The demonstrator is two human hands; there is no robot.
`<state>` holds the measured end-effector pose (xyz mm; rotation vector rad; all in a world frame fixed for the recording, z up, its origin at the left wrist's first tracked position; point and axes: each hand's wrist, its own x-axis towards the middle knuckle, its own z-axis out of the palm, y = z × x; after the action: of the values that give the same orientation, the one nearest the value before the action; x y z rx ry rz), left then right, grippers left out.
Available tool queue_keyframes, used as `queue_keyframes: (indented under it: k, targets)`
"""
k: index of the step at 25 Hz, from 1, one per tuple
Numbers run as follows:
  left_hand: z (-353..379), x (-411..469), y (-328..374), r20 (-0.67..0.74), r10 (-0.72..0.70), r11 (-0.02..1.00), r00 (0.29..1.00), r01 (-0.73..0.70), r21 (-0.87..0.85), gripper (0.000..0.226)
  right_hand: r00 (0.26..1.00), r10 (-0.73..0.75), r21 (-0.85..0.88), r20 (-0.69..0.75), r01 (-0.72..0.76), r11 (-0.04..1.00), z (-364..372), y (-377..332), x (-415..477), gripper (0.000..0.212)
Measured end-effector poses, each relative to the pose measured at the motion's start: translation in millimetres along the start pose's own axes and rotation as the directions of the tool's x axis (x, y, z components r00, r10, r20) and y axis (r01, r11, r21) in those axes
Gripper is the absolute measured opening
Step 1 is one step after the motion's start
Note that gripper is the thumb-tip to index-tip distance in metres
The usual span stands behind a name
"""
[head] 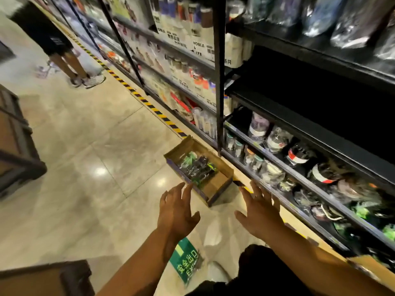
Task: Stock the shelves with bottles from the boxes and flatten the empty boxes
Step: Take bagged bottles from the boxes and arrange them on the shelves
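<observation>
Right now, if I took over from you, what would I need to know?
Left hand: open, holds nothing, just short of the box.
Right hand: open, holds nothing, beside the bottom shelf.
Box: open on the floor by the shelves, with a few wrapped bottles inside.
Done: bottom shelf already holds bottles.
Left: shelve those bottles, then flatten the box.

On the floor (96, 146), beside the shelving's (299, 177) bottom edge: box (223, 182), bottles (197, 168) inside; left hand (177, 212), right hand (259, 212) just before it.
</observation>
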<state>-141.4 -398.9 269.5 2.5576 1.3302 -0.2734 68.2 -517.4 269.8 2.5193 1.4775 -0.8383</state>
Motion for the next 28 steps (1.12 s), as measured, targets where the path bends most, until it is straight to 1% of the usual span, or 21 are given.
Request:
queue_keyframes:
  k: [2, 5, 7, 10, 12, 14, 15, 18, 21, 24, 28]
  targets:
    - [2, 9, -13, 0.002, -0.025, 0.999, 1.0, 0.025, -0.029, 0.089, 1.0, -0.005, -0.009, 0.023, 0.005, 1.0, -3, -7, 17, 0.077]
    - [-2, 45, -33, 0.011, -0.017, 1.0, 1.0, 0.017, -0.019, 0.087, 0.998, 0.002, 0.025, 0.06, -0.004, 1.0, -8, -23, 61, 0.076]
    - [-10, 81, -49, 0.009, -0.022, 1.0, 1.0, 0.022, 0.011, 0.084, 0.998, -0.006, 0.063, 0.07, 0.002, 0.998, -15, -38, 103, 0.074]
    - [-28, 143, -66, 0.04, -0.024, 1.0, 0.999, 0.024, 0.014, 0.085, 0.993, -0.019, 0.065, 0.115, 0.012, 0.998, -33, -57, 170, 0.074]
    - [-36, 184, -72, 0.067, -0.018, 1.0, 0.998, 0.019, -0.011, 0.083, 0.991, -0.024, 0.064, 0.13, 0.016, 0.998, -50, -65, 212, 0.075]
    - [-39, 224, -80, 0.064, -0.01, 0.998, 0.998, 0.014, -0.067, 0.079, 0.99, -0.057, 0.045, 0.13, 0.051, 0.998, -68, -74, 255, 0.075]
    - [-39, 241, -84, 0.081, -0.009, 0.996, 0.997, 0.016, -0.086, 0.076, 0.987, -0.07, 0.037, 0.145, 0.065, 0.997, -75, -80, 274, 0.075]
    - [-24, 288, -101, 0.191, -0.015, 0.991, 0.981, 0.039, -0.125, 0.074, 0.98, -0.067, 0.038, 0.188, 0.06, 0.997, -76, -93, 326, 0.074]
    - [11, 343, -130, 0.298, -0.003, 0.986, 0.955, 0.052, -0.157, 0.075, 0.968, -0.008, 0.062, 0.251, -0.007, 0.998, -43, -106, 377, 0.075]
    - [64, 403, -163, 0.398, 0.042, 0.988, 0.917, 0.021, -0.153, 0.076, 0.914, 0.111, 0.107, 0.391, -0.165, 0.98, 13, -122, 428, 0.075]
    - [139, 475, -196, 0.53, 0.103, 0.983, 0.842, -0.006, -0.182, 0.076, 0.87, 0.222, 0.277, 0.441, -0.367, 0.888, 99, -132, 497, 0.071]
